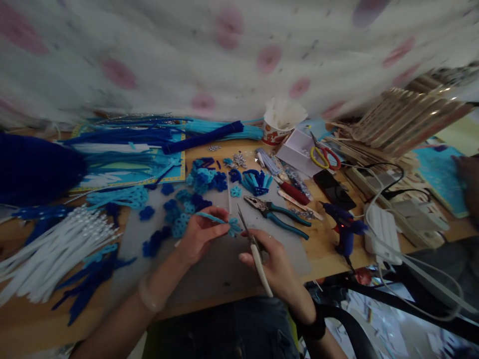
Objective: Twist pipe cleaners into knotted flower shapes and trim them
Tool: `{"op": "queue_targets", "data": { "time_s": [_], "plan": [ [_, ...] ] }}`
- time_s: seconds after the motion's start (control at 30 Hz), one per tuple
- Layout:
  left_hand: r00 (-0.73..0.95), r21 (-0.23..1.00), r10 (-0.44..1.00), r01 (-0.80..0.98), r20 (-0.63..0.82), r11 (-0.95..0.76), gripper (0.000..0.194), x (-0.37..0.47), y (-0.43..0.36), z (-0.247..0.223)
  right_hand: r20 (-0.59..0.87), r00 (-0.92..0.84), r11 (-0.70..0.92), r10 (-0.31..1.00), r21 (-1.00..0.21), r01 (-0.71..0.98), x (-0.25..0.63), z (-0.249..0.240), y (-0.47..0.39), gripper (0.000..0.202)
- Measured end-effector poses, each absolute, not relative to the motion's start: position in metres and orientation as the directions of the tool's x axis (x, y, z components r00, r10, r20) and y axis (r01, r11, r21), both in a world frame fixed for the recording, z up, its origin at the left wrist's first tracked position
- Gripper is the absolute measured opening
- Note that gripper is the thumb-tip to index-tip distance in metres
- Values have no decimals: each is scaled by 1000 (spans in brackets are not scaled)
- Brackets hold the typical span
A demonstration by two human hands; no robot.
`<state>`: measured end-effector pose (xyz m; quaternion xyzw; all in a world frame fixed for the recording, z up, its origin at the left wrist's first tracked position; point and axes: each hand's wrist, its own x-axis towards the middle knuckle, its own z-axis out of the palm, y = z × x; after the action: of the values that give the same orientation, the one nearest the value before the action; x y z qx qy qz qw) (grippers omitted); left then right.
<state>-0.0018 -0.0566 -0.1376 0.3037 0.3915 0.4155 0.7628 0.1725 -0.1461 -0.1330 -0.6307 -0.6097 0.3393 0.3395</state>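
Note:
Between thumb and fingers, my left hand (pixel 204 233) pinches a light blue pipe cleaner (pixel 210 217) with a looped flower shape (pixel 234 227) at its right end. My right hand (pixel 272 257) holds a pair of white-handled scissors (pixel 258 259), blades pointing up and away, close to the right side of that flower. Whether the blades touch it I cannot tell. Just beyond my left hand lie several finished blue pipe cleaner flowers (pixel 202 179) in dark and light shades. Blue-handled pliers (pixel 279 214) rest right of the scissors' tips on a grey mat (pixel 187 284).
White pipe cleaners (pixel 56 249) and blue bundles (pixel 123 139) cover the left side. To the right are a blue glue gun (pixel 343 227), a black phone (pixel 334 189), red-yellow scissors (pixel 324 155), a power strip (pixel 396 199) and cables. A paper cup (pixel 279 127) stands at the back.

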Motion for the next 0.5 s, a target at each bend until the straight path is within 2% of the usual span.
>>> {"op": "queue_targets", "data": {
  "time_s": [0.1,0.2,0.5],
  "plan": [
    [353,716,829,-424,-435,555,35,0,-57,-138,43,18,25,999,-814,581,168,-137,-145,44],
    [375,678,812,-450,-448,582,36,1,-58,-139,98,14,68,995,-776,627,166,-139,-144,42],
    [387,690,804,-419,-451,590,39,1,-62,-137,166,27,112,986,-771,627,165,-137,-138,39]
  ]
}}
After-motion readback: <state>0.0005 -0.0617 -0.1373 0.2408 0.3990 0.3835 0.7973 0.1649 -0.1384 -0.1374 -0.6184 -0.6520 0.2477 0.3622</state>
